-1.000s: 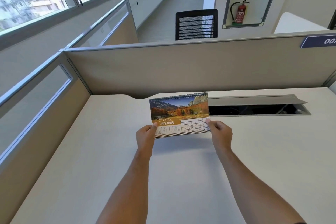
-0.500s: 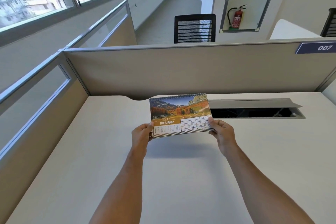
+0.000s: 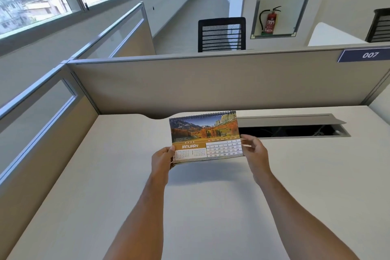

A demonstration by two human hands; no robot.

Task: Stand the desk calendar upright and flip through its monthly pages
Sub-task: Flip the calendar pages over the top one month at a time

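Above the desk [image 3: 105,196], desk calendar [image 3: 205,136] showing January, both hands' fingers [image 3: 248,141] gripping its lower corners

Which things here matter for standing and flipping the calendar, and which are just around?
In the job: desk calendar, showing January; left hand and right hand gripping its lower corners; desk where it will stand.

Just around: open cable tray, partition, 007 sign, black chair, fire extinguisher.

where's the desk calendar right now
In the head view the desk calendar sits centre frame, held above the desk by the left hand and right hand, just left of the open cable tray.
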